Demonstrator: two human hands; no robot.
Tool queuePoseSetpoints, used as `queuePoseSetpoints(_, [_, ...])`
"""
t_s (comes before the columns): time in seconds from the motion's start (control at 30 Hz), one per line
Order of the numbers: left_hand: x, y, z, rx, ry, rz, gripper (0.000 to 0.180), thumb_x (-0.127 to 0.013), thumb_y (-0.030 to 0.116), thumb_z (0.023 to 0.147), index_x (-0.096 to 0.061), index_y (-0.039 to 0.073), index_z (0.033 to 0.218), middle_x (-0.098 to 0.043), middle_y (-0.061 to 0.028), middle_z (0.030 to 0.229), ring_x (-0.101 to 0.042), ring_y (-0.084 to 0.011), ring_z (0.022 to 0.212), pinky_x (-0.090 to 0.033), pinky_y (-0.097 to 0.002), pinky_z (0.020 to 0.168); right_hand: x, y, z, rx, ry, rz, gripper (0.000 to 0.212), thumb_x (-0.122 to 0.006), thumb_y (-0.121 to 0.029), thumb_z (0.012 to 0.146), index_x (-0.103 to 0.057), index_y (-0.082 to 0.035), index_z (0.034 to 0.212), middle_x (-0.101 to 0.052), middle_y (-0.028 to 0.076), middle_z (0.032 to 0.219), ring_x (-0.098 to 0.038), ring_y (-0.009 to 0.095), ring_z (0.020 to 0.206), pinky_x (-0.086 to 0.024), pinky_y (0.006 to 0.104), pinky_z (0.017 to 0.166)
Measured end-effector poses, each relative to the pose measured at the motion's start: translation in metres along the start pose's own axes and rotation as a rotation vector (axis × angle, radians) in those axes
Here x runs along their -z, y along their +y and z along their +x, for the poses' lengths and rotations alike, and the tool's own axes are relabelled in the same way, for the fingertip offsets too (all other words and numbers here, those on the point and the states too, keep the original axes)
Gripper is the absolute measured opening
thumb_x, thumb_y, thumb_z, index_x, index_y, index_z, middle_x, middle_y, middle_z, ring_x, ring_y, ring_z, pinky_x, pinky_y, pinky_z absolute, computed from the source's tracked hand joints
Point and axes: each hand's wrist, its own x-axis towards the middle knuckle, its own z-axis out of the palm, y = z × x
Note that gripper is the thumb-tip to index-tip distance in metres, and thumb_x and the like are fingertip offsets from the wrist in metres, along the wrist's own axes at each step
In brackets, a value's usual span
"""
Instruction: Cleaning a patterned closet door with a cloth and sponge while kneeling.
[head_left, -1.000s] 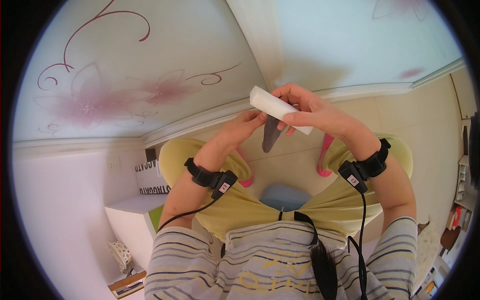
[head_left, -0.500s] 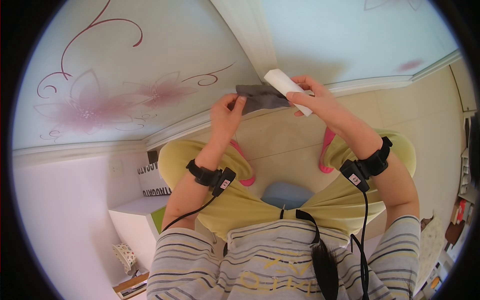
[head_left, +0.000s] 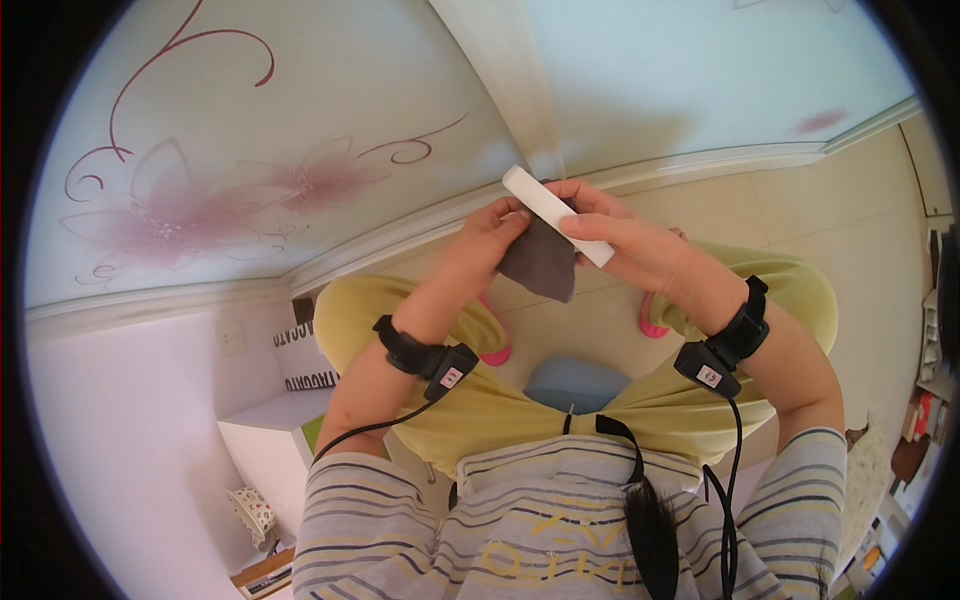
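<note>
A dark grey cloth (head_left: 541, 262) hangs in front of me, its lower corner pointing down. My left hand (head_left: 484, 240) is closed, pinching the cloth's upper left edge between thumb and fingers. A long, flat white bar (head_left: 538, 202) slants across the top of the cloth; I cannot tell its exact kind. My right hand (head_left: 628, 236) grips the bar, thumb lying over its face and fingers behind it. The cloth passes behind the bar close to the right fingers, and whether they hold it too is hidden.
Sliding door panels (head_left: 390, 90) with pink flowers stand ahead, above a white bottom rail (head_left: 700, 172). A blue stool (head_left: 575, 385) shows between my legs. To the left are a white cabinet (head_left: 262, 450) and a wall socket (head_left: 231, 338). Shelves with goods line the right edge.
Both hands have come closer together and slightly lower, nearer to me. The cloth, stretched sideways between them before, now hangs down. The white bar has turned to show a narrower side.
</note>
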Motion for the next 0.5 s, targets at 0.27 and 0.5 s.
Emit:
queuePoseSetpoints(0.27, [-0.003,-0.010,0.001,0.015,-0.020,0.031,0.043,-0.061,0.027,0.100,-0.052,0.000,0.132,-0.060,-0.0071,0.124,-0.057,-0.0152,0.111,-0.046,-0.0333,0.098,-0.003,-0.006,0.004,0.191,0.142,-0.343,0.060,-0.075,-0.027,0.085,-0.048,-0.010,0.135,-0.057,0.008,0.121,-0.055,0.018,0.113,-0.046,0.0352,0.096])
queuePoseSetpoints(0.5, [-0.004,-0.010,0.005,-0.051,-0.017,0.008,0.037,-0.059,0.025,0.101,-0.058,-0.002,0.127,-0.067,-0.0035,0.113,-0.061,-0.0112,0.101,-0.047,-0.0305,0.093,0.020,-0.044,0.018,0.940,0.649,-1.470,0.062,-0.077,-0.013,0.074,-0.056,-0.018,0.132,-0.060,0.007,0.116,-0.059,0.026,0.104,-0.053,0.0375,0.081])
